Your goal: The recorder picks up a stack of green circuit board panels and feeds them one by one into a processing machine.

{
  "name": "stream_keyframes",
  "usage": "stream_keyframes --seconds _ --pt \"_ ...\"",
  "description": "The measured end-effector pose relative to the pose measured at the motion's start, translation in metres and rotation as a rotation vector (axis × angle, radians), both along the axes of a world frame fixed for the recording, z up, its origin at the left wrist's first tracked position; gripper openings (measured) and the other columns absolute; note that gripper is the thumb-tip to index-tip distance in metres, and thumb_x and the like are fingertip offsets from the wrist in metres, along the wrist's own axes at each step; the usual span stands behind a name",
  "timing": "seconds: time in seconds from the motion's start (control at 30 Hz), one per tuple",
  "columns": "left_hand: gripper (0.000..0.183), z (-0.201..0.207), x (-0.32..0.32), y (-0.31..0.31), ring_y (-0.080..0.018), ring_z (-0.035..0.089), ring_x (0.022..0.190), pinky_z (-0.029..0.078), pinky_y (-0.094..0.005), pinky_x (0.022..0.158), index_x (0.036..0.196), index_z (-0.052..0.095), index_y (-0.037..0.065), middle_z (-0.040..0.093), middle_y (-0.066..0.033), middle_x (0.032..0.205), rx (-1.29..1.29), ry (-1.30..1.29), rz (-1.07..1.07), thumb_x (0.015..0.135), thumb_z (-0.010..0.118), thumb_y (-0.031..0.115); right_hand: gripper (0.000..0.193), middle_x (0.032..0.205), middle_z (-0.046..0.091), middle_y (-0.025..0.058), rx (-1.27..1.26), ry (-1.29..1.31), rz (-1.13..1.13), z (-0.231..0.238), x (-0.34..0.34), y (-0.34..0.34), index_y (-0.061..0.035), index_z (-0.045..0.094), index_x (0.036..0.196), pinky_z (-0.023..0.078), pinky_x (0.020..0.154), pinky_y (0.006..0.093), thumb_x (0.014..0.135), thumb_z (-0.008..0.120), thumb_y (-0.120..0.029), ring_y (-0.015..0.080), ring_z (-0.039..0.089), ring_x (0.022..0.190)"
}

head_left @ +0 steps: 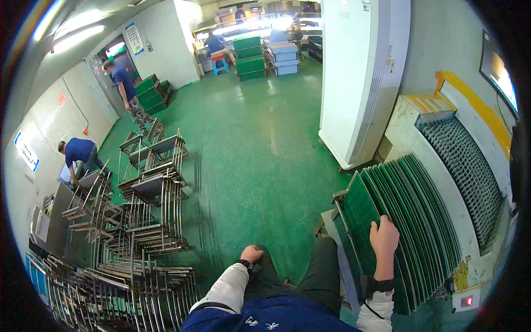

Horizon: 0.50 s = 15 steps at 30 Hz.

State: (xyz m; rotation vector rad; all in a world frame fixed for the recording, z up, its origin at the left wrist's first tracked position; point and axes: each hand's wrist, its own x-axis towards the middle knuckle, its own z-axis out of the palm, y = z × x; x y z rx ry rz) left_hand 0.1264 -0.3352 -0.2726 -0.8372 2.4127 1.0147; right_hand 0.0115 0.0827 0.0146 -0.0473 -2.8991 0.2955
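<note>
My right hand point(384, 237) is at the near left part of a row of upright green boards point(417, 207), its fingers curled in a pinch on the top edge of one green board point(359, 207). The boards stand close together in a rack point(336, 199), fanned side by side. Over my left thigh rests my left hand point(252, 254), closed, with nothing seen in it. Black bands circle both wrists, and a thin dark cord hangs from the right one.
A slotted machine point(462, 171) stands beyond the boards, next to a tall white cabinet point(354, 77). Metal frame racks point(149, 221) crowd the left. Two people point(83, 152) work there; stacked green crates point(249, 58) and another seated person point(214, 43) are at the back.
</note>
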Motion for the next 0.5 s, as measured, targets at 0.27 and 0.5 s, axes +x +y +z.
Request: stream_keyframes --seconds 0.27,0.5 --pt "0.034 0.0031 -0.0008 0.0032 -0.0320 0.062 0.089 0.048 -0.0392 0.080 0.086 0.066 0.003 0.066 -0.0177 0.091 -0.020 -0.001 -0.012 0.071 0.062 0.034 0.023 0.076 0.061 0.0188 0.008 0.004 -0.005 0.0014 0.0005 0.0001 -0.0018 0.051 0.085 0.048 0.063 0.0455 0.082 0.062 -0.023 0.0364 0.061 0.073" --pt "0.034 -0.0007 0.0004 0.0019 -0.0316 0.063 0.090 0.048 -0.0390 0.080 0.087 0.067 0.004 0.066 -0.0172 0.091 -0.017 0.000 0.019 0.070 0.063 0.033 0.023 0.074 0.058 0.0195 -0.023 0.025 -0.006 -0.0034 -0.0010 0.0008 -0.0019 0.050 0.082 0.045 0.062 0.0472 0.081 0.062 -0.022 0.0378 0.059 0.072"
